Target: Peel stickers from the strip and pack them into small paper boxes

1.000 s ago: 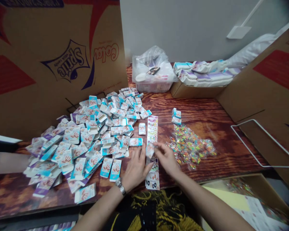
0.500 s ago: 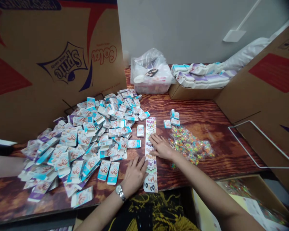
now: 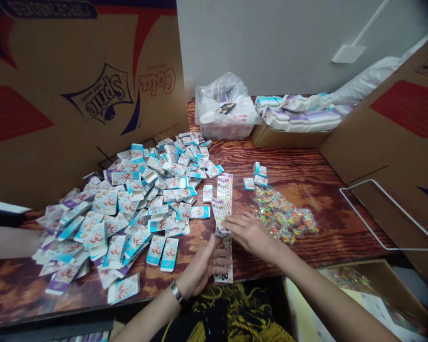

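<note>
left hand and right hand both pinch one long glossy sticker strip; three small card boxes nearby

Long colourful sticker strip, buckled, on mid-table

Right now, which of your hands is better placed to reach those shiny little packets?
Right, probably. Both hands seem to grip the sticker strip, but the right hand lies just beside the shiny packets. The left hand sits across the strip, nearer the small boxes.
</note>
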Action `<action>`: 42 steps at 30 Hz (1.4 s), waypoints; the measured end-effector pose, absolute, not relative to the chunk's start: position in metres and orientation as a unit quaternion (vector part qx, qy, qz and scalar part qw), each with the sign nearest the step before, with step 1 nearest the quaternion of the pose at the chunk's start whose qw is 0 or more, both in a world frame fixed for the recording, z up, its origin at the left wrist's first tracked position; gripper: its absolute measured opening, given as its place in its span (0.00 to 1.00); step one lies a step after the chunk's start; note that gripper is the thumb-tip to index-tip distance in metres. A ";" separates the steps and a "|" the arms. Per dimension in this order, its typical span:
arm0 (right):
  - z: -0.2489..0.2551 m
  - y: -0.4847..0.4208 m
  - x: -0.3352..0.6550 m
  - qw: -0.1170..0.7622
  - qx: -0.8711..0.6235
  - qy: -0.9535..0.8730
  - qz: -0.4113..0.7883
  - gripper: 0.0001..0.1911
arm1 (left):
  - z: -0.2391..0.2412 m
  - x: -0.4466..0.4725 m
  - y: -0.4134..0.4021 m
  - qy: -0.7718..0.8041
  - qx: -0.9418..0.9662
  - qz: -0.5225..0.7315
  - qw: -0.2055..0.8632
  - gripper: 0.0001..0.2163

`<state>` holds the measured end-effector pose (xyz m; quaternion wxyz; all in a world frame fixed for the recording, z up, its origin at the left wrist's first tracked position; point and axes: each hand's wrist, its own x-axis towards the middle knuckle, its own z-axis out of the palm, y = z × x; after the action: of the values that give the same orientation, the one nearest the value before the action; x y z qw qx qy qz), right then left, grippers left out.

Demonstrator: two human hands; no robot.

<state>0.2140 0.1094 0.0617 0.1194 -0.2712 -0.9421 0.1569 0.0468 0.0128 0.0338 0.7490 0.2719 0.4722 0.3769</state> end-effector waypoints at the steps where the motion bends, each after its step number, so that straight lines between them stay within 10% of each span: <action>1: 0.076 0.099 0.216 0.112 -0.234 -0.945 0.198 0.13 | 0.036 0.048 0.016 0.436 0.182 0.408 0.782 0.27; 15: 0.089 0.102 0.204 0.225 -0.332 -0.883 0.243 0.14 | 0.055 0.033 0.013 0.491 0.495 0.393 0.600 0.15; 24: 0.064 0.059 0.194 0.212 -0.200 -0.956 0.042 0.17 | 0.049 0.037 0.016 0.326 0.108 0.511 0.788 0.13; 34: 0.055 0.064 0.199 0.217 -0.359 -0.818 0.394 0.10 | 0.037 0.036 0.010 0.447 0.200 0.484 0.725 0.13; 42: 0.051 0.099 0.228 0.133 -0.325 -0.866 0.356 0.08 | 0.032 0.034 0.012 0.523 0.402 0.420 0.624 0.12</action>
<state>0.2281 0.0992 0.0511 0.1335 -0.3253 -0.8657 0.3562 0.0341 0.0123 0.0319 0.6236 0.4017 0.5229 0.4200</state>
